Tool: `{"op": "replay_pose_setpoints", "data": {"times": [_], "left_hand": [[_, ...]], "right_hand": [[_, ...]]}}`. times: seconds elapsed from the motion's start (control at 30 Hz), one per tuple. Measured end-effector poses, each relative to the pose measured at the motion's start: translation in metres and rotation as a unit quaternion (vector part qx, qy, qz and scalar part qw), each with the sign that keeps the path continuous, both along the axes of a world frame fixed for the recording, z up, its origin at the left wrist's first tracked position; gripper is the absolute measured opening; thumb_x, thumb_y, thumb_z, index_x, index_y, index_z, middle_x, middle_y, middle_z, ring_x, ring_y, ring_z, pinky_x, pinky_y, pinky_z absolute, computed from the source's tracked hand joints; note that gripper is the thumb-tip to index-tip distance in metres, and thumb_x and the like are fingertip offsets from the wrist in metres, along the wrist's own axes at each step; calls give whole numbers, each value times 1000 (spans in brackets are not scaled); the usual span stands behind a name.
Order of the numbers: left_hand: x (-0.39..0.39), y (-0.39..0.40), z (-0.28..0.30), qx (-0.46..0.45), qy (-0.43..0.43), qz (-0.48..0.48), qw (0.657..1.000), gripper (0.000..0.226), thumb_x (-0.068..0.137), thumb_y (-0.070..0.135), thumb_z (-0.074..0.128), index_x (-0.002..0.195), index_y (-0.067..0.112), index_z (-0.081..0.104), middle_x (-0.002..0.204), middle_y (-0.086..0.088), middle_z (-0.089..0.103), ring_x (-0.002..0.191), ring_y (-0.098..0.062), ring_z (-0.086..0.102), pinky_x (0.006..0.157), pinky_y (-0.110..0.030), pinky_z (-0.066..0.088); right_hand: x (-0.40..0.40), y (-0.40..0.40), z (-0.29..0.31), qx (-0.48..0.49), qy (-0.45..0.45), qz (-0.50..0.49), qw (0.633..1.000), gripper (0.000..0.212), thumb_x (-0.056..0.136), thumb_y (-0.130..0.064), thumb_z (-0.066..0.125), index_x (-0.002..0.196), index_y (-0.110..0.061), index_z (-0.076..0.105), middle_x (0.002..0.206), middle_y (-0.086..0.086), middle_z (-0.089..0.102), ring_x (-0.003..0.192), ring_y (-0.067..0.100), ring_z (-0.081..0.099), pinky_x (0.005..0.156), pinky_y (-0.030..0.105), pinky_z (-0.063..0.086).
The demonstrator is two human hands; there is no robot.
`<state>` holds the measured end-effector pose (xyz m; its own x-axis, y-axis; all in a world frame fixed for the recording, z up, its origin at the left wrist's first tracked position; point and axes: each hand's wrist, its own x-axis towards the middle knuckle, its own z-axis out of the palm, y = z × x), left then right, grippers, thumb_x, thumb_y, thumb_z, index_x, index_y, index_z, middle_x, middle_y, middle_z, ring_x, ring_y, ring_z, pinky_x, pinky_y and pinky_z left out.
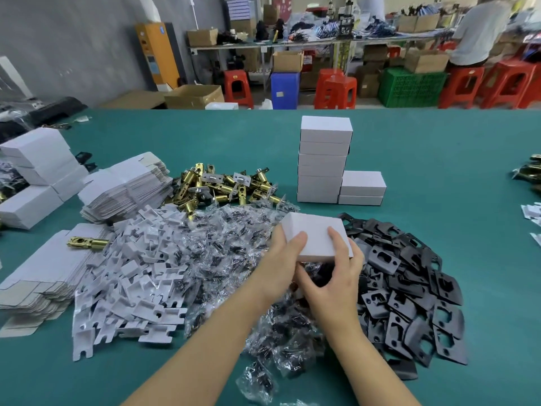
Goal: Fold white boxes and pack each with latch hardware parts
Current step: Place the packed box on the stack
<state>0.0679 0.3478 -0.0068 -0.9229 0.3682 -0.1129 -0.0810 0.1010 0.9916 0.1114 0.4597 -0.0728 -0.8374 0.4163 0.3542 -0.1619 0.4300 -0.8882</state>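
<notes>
So both hands are on a closed white cardboard box (pixel 314 238), held up above the middle of the teal-covered desk (pixel 439 159), right over the parts piles. The left hand (pixel 281 259) grips its left end with the thumb lying on top, and the right hand (pixel 336 276) has its fingers curled round the near right edge, forefinger up on the lid. Under the box there's a big heap of clear plastic bags with dark screws (pixel 234 259), and just right of that a pile of flat black metal strike plates (pixel 409 294). To the left of the bags sits a spread of white die-cut cardboard inserts (pixel 131 282), and behind those a heap of brass-coloured latch bolts (pixel 225 186). One stray brass latch (pixel 87 243) lies on top of a stack of flat unfolded white box blanks (pixel 38 276) at the near left; another stack of blanks (pixel 128 186) is farther back, beside the brass heap. Finished white boxes stand in a tall stack (pixel 323 162) beyond the hands, with a short stack (pixel 362 187) touching its right side. More white boxes (pixel 35 171) are piled at the far left edge. In the background a person (pixel 480 30) stands at a cluttered bench, red plastic stools (pixel 336 89) below it.
</notes>
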Motion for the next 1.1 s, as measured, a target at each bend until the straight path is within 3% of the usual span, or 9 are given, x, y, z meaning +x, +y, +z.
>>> {"op": "replay_pose_setpoints", "data": {"times": [0.13, 0.27, 0.37, 0.4, 0.47, 0.53, 0.6, 0.83, 1.1], "left_hand": [[-1, 13, 2, -27, 13, -24, 999, 30, 108, 35, 42, 138, 37, 37, 123, 12, 58, 110, -1, 55, 88, -22, 44], [-4, 19, 8, -14, -36, -77, 996, 21, 106, 38, 44, 127, 45, 47, 118, 19, 62, 103, 7, 59, 79, -14, 48], [-25, 20, 9, -93, 40, -85, 991, 29, 99, 58, 35, 111, 52, 61, 113, 26, 65, 114, -7, 58, 88, -25, 44], [-37, 20, 4, -164, 109, -66, 978, 37, 101, 57, 32, 122, 46, 60, 120, 22, 64, 119, -10, 57, 90, -26, 44], [-69, 16, -12, -356, 255, -8, 899, 49, 106, 48, 29, 144, 25, 49, 139, 5, 57, 131, -17, 50, 106, -38, 44], [-93, 6, -33, -494, 269, 8, 827, 54, 107, 46, 24, 152, 20, 37, 151, -5, 47, 143, -23, 38, 122, -49, 24], [-105, -2, -55, -558, 263, -5, 787, 56, 106, 49, 19, 151, 21, 35, 156, -8, 40, 149, -26, 28, 125, -53, 11], [-111, -2, -81, -551, 316, 45, 771, 63, 99, 53, 12, 143, 24, 46, 153, -3, 45, 148, -24, 29, 125, -52, 12], [-114, 0, -90, -559, 333, 66, 756, 66, 98, 56, 12, 135, 21, 54, 148, -5, 50, 144, -26, 35, 123, -52, 16]], "right_hand": [[3, 8, 7, -24, -39, -26, 999, 93, 61, -72, 70, 143, -54, 29, 148, -11, 17, 133, 24, 37, 109, 36, 38], [2, 22, 17, -26, -46, -60, 997, 89, 67, -59, 79, 143, -43, 36, 150, -7, 18, 133, 21, 36, 104, 32, 39], [-7, 41, 27, -26, -52, -80, 995, 88, 72, -53, 84, 145, -38, 37, 148, -8, 21, 132, 16, 34, 105, 27, 33], [-13, 50, 32, -30, -53, -88, 994, 88, 73, -49, 85, 145, -37, 37, 149, -7, 21, 132, 16, 33, 105, 27, 31], [-29, 71, 42, -29, -62, -109, 992, 89, 73, -48, 86, 147, -35, 37, 151, -2, 21, 132, 18, 33, 106, 27, 30], [-51, 92, 53, -14, -75, -134, 988, 89, 74, -48, 85, 148, -29, 39, 151, 5, 23, 135, 23, 34, 109, 28, 28], [-76, 111, 60, 4, -93, -158, 983, 89, 75, -49, 84, 149, -24, 41, 151, 11, 25, 137, 30, 36, 113, 33, 30], [-159, 155, 54, 61, -199, -206, 956, 94, 71, -61, 81, 149, -25, 43, 149, 17, 31, 131, 41, 43, 111, 49, 41], [-210, 169, 46, 145, -241, -192, 940, 98, 71, -64, 82, 151, -25, 40, 150, 18, 32, 132, 41, 42, 115, 50, 36]]}}
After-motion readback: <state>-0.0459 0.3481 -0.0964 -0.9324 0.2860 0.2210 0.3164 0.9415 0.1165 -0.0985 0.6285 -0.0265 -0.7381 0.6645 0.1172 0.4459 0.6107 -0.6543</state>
